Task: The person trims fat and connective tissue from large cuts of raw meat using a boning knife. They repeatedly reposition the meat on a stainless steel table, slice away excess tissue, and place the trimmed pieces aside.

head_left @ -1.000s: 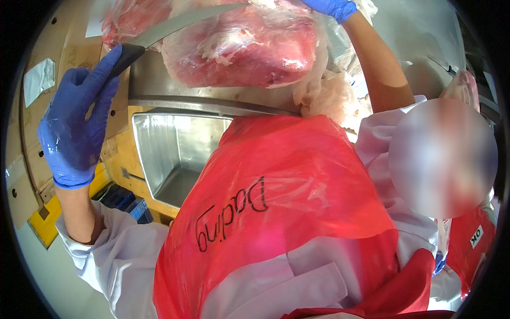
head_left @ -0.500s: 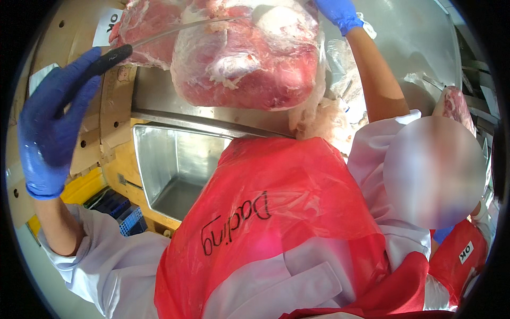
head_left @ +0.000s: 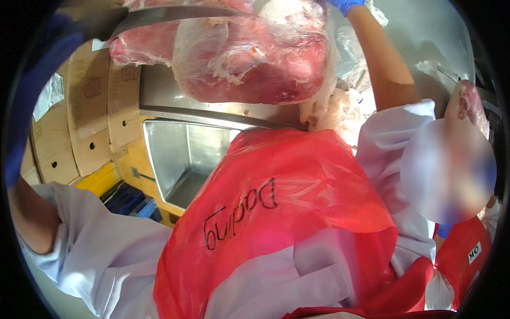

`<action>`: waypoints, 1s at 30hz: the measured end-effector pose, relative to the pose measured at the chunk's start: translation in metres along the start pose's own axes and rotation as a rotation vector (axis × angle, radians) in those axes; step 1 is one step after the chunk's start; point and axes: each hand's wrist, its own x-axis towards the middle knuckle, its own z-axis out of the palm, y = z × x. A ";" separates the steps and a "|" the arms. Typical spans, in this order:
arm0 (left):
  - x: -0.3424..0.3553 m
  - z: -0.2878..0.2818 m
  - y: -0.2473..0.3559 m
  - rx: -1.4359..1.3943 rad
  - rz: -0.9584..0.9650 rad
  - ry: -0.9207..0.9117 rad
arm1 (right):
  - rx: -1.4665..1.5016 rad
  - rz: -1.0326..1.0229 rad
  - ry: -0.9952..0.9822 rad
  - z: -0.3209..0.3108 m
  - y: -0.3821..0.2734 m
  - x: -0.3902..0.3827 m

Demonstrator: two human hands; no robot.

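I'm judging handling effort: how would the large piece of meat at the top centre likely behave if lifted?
The large piece of meat is probably heavy, being thick and bulky. Its glistening surface suggests it may slip. Its rounded, soft-looking flesh would likely sag somewhat rather than stay stiff.

The steel counter carries a large cut of raw meat (pink, streaked with white), with pale scraps just beside it.

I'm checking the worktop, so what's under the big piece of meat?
Along the near edge of the meat, a strip of steel worktop shows. The meat covers whatever is directly beneath, so I can't tell.
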 end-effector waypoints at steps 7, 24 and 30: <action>-0.044 0.004 0.045 0.024 0.016 -0.160 | -0.409 -0.261 -0.132 0.019 0.005 0.049; -0.054 0.052 0.091 -0.173 -0.263 0.070 | -0.373 -0.054 -0.286 0.011 -0.011 0.031; -0.050 0.046 0.116 -0.016 -0.395 -0.037 | -0.342 -0.064 -0.250 0.010 -0.004 0.029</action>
